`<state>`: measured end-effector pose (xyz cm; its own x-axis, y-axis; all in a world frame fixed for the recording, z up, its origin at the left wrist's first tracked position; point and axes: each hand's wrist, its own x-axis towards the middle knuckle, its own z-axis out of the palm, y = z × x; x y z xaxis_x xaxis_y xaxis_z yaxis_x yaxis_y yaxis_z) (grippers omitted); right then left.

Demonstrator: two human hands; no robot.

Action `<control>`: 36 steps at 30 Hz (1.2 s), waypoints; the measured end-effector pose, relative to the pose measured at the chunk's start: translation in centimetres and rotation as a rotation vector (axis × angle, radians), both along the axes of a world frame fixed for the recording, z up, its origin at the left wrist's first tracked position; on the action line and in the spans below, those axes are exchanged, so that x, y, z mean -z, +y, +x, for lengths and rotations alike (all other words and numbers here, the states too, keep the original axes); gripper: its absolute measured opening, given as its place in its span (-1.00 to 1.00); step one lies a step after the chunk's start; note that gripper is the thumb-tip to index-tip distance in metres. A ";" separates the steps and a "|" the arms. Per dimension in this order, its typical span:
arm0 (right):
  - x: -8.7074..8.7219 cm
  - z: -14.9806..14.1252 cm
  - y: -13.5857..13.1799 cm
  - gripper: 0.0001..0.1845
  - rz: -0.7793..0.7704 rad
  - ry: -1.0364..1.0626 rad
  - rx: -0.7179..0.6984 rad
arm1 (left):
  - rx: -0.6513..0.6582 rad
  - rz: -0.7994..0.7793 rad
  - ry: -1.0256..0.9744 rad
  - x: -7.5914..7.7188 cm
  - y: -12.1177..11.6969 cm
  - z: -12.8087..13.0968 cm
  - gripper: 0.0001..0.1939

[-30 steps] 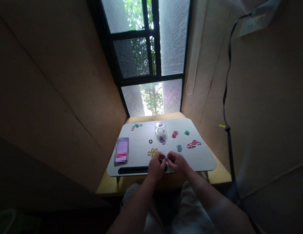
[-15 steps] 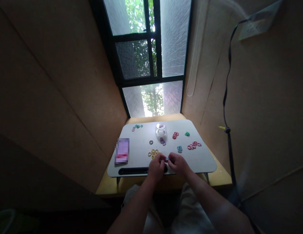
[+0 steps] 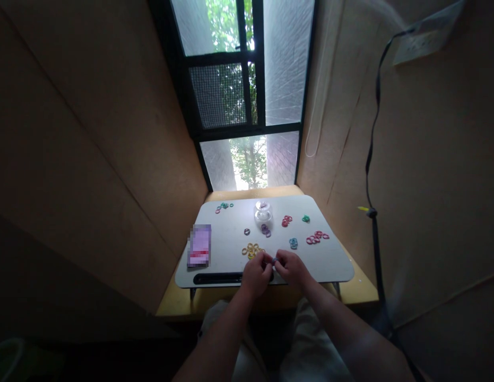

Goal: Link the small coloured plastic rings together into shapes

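Near the front edge of the white lap table [image 3: 226, 239], my left hand [image 3: 256, 270] and my right hand [image 3: 289, 266] meet fingertip to fingertip. Both are closed in a pinch on a small bluish-purple hair tie [image 3: 274, 260], largely covered by the fingers. Just beyond my left hand lies a cluster of yellow hair ties [image 3: 251, 249]. Past my right hand sits a small bunch of blue hair ties [image 3: 293, 243]. Purple hair ties [image 3: 266, 230] and a dark one [image 3: 247, 232] rest farther back.
A clear plastic jar [image 3: 263, 213] stands at the back middle. Red [image 3: 286, 220], pink-red [image 3: 317, 237] and green hair ties [image 3: 306, 218] lie to the right, mixed ones [image 3: 224, 206] at back left. A purple packet [image 3: 199, 246] lies left; a black slot [image 3: 217, 278] runs along the front.
My fingertips have shifted slightly around the hair tie, which now looks darker and sits a little farther right. The hair ties on the table stay where they were.
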<state>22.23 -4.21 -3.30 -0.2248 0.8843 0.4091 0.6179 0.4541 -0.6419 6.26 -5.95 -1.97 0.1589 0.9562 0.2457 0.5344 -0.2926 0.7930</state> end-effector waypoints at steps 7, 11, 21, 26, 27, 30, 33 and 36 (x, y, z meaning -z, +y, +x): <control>0.1 0.0 0.1 -0.77 0.006 -0.015 -0.010 | 0.012 0.028 0.003 0.3 0.0 0.0 -0.90; 0.2 0.0 0.0 -0.77 0.018 -0.029 -0.001 | -0.005 0.030 0.003 0.5 0.1 0.1 -0.88; 0.0 0.1 -0.1 -0.80 0.023 -0.005 -0.047 | -0.037 0.020 0.020 0.0 -0.2 0.1 -0.90; -0.3 0.2 -0.4 -0.85 0.015 0.023 -0.065 | -0.041 0.012 0.029 0.0 -0.2 0.1 -0.90; -0.4 0.2 -0.4 -0.85 0.011 0.026 -0.067 | -0.041 0.013 0.029 0.0 -0.2 0.1 -0.89; -0.4 0.2 -0.4 -0.87 0.003 0.026 -0.075 | -0.040 0.019 0.023 0.1 -0.2 0.1 -0.90; -0.5 0.1 -0.4 -0.87 0.002 0.027 -0.073 | -0.044 0.019 0.016 0.1 -0.2 0.1 -0.90; -0.5 0.1 -0.4 -0.87 -0.001 0.033 -0.071 | -0.050 0.020 0.020 0.1 -0.2 0.1 -0.90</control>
